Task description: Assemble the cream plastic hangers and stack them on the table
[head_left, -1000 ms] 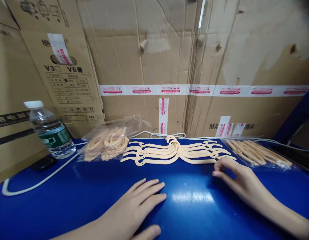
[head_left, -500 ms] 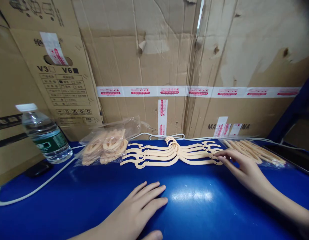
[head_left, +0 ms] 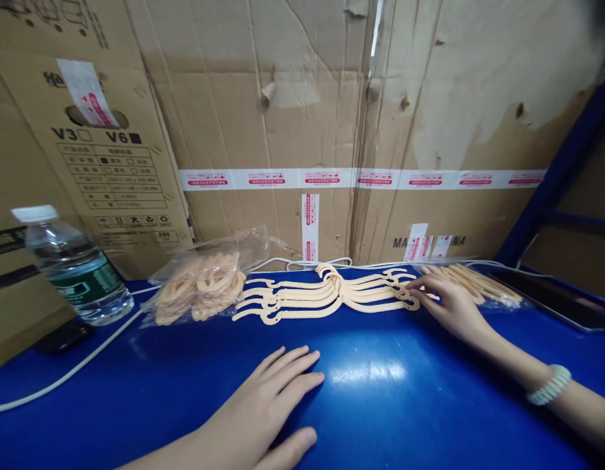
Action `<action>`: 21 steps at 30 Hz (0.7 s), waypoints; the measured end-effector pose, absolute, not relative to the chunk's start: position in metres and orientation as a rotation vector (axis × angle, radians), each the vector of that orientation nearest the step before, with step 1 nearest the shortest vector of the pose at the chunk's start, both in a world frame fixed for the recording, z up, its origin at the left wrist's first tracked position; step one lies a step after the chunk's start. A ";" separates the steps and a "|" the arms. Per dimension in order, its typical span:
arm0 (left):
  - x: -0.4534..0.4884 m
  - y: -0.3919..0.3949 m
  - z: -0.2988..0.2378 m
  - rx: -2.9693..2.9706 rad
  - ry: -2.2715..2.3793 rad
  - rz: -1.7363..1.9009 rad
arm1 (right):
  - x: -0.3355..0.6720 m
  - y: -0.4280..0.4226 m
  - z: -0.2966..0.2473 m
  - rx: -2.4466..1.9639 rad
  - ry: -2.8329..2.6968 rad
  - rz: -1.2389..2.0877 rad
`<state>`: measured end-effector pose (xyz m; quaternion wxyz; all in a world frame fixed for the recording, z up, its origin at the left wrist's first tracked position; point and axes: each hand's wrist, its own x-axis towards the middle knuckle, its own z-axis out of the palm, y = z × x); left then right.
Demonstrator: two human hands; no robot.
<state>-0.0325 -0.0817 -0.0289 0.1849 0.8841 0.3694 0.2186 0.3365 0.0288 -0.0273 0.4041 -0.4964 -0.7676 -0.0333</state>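
Observation:
Several cream plastic folding hangers [head_left: 302, 303] lie spread in a row on the blue table, their hooks gathered at the middle. My right hand [head_left: 444, 300] is at their right ends, its thumb and fingertips pinching the tip of one hanger. A pale coiled band circles that wrist. My left hand [head_left: 267, 398] rests palm down on the table in front of the hangers, fingers spread, holding nothing. To the left of the row sits a clear plastic bag [head_left: 204, 281] of stacked cream oval pieces. Beyond my right hand lie bundled cream sticks [head_left: 473, 284] in clear wrapping.
A water bottle [head_left: 77, 267] stands at the left, beside a small black object [head_left: 64, 336]. A white cable [head_left: 81, 362] curves over the table [head_left: 194, 356] and runs along the back. Cardboard [head_left: 263, 137] walls the rear. A dark flat device [head_left: 557, 300] lies far right.
The view has swung slightly right, so things sit further left, and the wristband and more of the dark device show. My right hand stays at the hanger ends; my left remains flat.

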 end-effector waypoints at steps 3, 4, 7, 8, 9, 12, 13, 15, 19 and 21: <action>-0.033 -0.082 -0.028 2.503 1.052 0.601 | 0.335 0.028 -0.026 -1.250 -1.981 -0.064; -0.033 -0.083 -0.028 2.504 1.057 0.596 | 0.335 0.027 -0.026 -1.247 -2.008 -0.050; -0.033 -0.083 -0.027 2.507 1.071 0.584 | 0.335 0.027 -0.027 -1.227 -2.083 -0.017; -0.033 -0.083 -0.027 2.507 1.071 0.585 | 0.334 0.027 -0.028 -1.218 -2.093 -0.017; -0.033 -0.083 -0.027 2.506 1.069 0.591 | 0.334 0.027 -0.028 -1.208 -2.100 -0.017; -0.033 -0.082 -0.027 2.489 1.060 0.619 | 0.334 0.028 -0.031 -1.168 -2.136 -0.001; -0.033 -0.082 -0.027 2.481 1.060 0.626 | 0.334 0.028 -0.032 -1.154 -2.153 0.008; -0.033 -0.082 -0.027 2.461 1.065 0.640 | 0.334 0.029 -0.033 -1.134 -2.183 0.021; -0.033 -0.082 -0.025 2.393 1.071 0.716 | 0.334 0.028 -0.034 -1.126 -2.218 0.011; -0.032 -0.082 -0.024 2.350 1.077 0.757 | 0.333 0.028 -0.033 -1.115 -2.238 0.009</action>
